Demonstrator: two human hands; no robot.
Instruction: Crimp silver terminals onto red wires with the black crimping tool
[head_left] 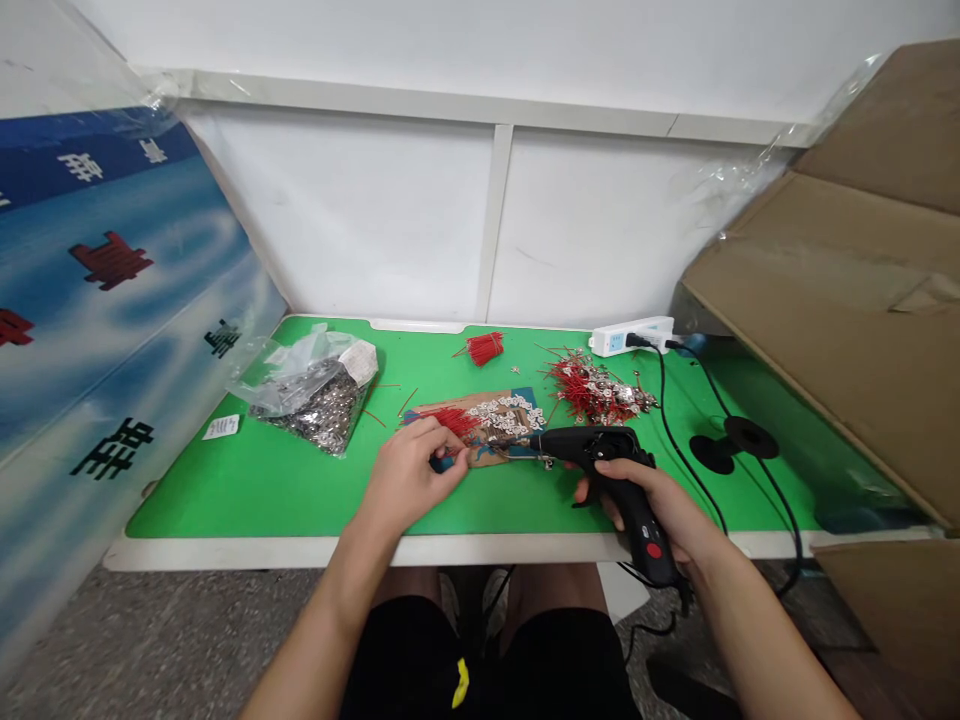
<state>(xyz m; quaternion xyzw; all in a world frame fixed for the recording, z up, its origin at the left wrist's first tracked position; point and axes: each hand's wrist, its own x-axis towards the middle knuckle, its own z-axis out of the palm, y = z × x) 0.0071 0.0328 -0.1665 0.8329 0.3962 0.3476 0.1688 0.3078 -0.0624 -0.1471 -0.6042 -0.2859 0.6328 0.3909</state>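
Observation:
My right hand (637,490) is wrapped around the handle of a black soldering gun (589,440) with a red button near its base. The gun's tip points left, over a piece of cardboard (487,458) on the table. Close to that tip, my left hand (420,465) has its thumb and fingers pinched together; what lies between them is too small to make out. Red wires (450,420) lie in a row on the cardboard just beyond my left fingers. At their right ends are several small silvery metal terminals (510,412).
A plastic bag of metal parts (322,395) lies left on the green mat (247,495). Behind are a red wire bundle (484,348) and, rightward, a heap of wires with terminals (592,388). A power strip (631,336), black spool (733,445) and cables stand right, beside a cardboard box (840,270).

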